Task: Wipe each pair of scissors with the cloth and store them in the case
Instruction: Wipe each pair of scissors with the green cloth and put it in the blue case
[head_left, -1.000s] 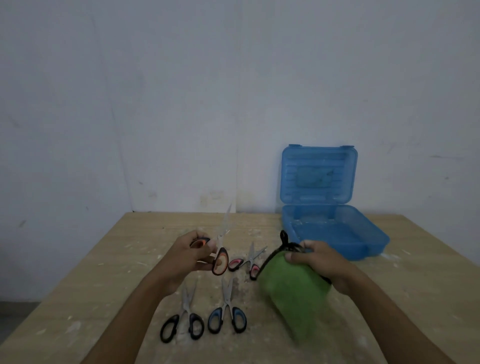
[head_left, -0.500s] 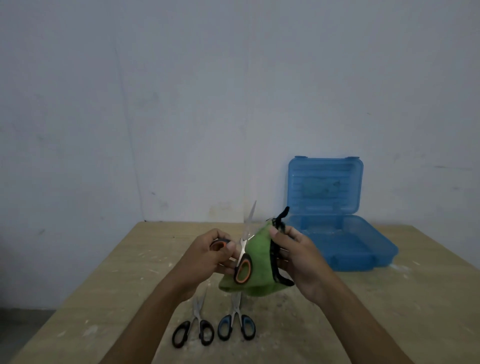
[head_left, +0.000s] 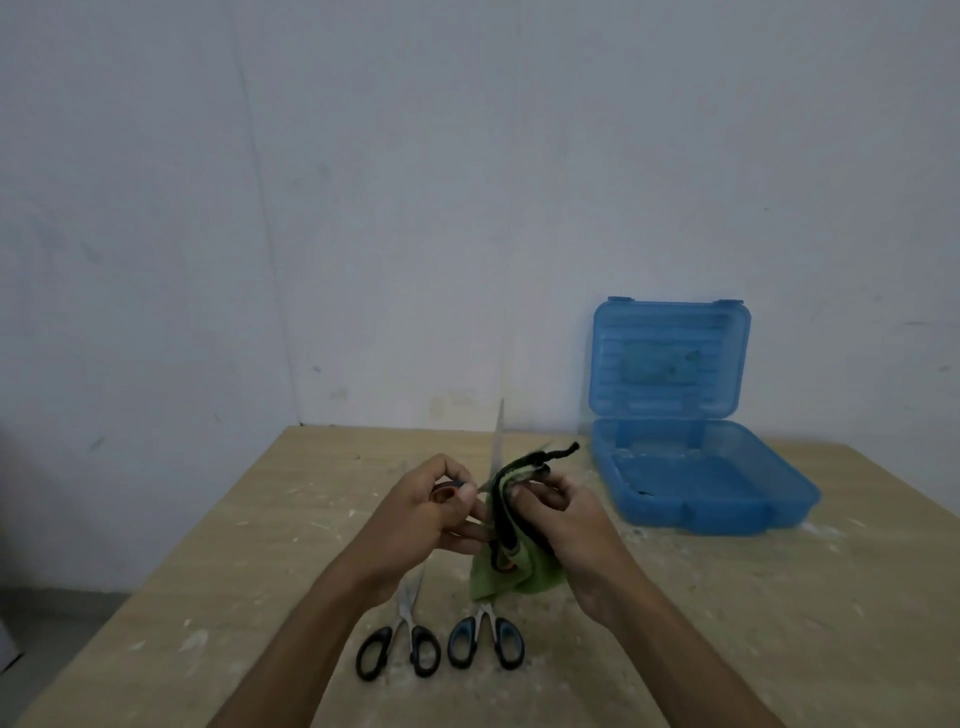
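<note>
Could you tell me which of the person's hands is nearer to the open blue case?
Right. The right hand, gripping the green cloth, sits just left of the blue case; the left hand is farther left.

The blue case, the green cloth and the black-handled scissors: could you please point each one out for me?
blue case (head_left: 696, 512), head view, front wall of the open base.
green cloth (head_left: 530, 579), head view, lower hanging fold.
black-handled scissors (head_left: 375, 656), head view, left finger loop.

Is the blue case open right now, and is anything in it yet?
Open: the blue case has its lid upright against the wall. No scissors show in the tray; only a small dark mark that I cannot identify.
</note>
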